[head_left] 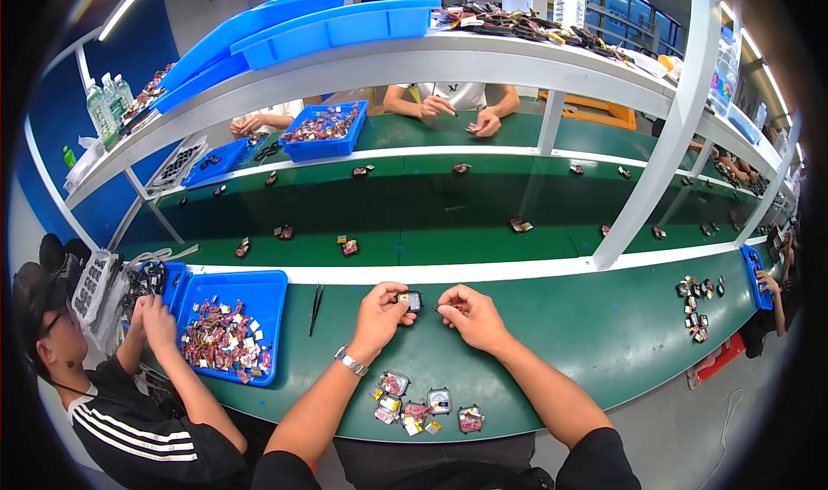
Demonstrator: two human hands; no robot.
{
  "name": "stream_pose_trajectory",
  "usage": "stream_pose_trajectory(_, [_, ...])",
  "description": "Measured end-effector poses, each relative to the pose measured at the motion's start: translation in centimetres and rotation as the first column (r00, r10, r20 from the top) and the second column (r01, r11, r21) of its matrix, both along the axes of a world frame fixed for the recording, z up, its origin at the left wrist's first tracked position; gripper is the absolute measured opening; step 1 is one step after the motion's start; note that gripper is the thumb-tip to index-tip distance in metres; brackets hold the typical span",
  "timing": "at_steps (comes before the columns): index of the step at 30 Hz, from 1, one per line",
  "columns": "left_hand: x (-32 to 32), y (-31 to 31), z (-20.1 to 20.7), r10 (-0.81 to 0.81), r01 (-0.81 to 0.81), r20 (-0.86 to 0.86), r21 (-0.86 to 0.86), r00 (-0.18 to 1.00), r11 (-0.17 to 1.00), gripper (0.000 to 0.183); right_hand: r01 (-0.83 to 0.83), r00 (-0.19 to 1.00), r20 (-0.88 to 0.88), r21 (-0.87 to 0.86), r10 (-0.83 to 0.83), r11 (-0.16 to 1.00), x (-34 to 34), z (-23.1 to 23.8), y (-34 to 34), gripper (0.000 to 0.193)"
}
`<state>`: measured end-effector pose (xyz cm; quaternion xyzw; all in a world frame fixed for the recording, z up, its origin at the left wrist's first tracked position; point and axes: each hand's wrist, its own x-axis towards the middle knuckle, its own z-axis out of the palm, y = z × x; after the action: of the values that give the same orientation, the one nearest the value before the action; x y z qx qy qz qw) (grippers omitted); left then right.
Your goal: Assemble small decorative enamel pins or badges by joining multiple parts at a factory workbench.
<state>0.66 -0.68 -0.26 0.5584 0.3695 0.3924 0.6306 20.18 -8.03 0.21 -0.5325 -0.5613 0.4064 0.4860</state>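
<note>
A small dark square part (410, 299) sits pinched in the fingertips of your left hand (379, 313), held just above the green worktop (604, 335) in front of you. It lies at that hand's upper right edge, between your two hands, and looks roughly square, so no long axis can be told; its flat face seems turned up toward you. Your right hand (470, 316) is just beside it on the right, fingers curled in a loose pinch; whether they hold anything is too small to tell. A wristwatch (350, 361) is on your left wrist. Near your body lies a cluster of similar small parts (423, 406). Tweezers (316, 307) rest to your left, beside a blue tray (267, 287) of mixed pieces. A neighbouring person's hands (153, 317) work at your far left.
</note>
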Motion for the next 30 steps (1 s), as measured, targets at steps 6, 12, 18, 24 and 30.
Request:
stream_pose_trajectory(6, [0.4,-0.9,1.3,-0.046,0.049,0.027,-0.111,0.999,0.993,0.025,0.011,0.994,-0.106,0.019,-0.009,1.0,0.1,-0.9,0.2,0.007])
stream_pose_trajectory(12, [0.4,-1.0,0.5,-0.232,0.231,0.018,-0.172,0.973,0.957,0.021,0.159,0.978,0.076,0.345,-0.196,0.925,-1.1,0.6,-0.4,0.008])
stream_pose_trajectory(18, [0.7,-1.2,-0.8,-0.185,0.186,-0.02,0.09,0.983,0.978,0.02,0.149,0.981,0.056,0.379,-0.184,0.913,-1.9,1.1,-0.5,0.006])
stream_pose_trajectory(24, [1.2,-1.3,-0.9,-0.164,0.162,0.016,0.092,0.986,0.982,0.025,0.17,0.969,0.149,0.168,-0.196,0.971,-1.2,1.3,-0.7,0.01])
stream_pose_trajectory(30, [1.1,-1.5,0.1,-0.216,0.215,0.081,0.016,0.973,0.976,0.034,0.177,0.961,0.165,0.253,-0.223,0.951,-1.7,0.7,-0.8,0.01])
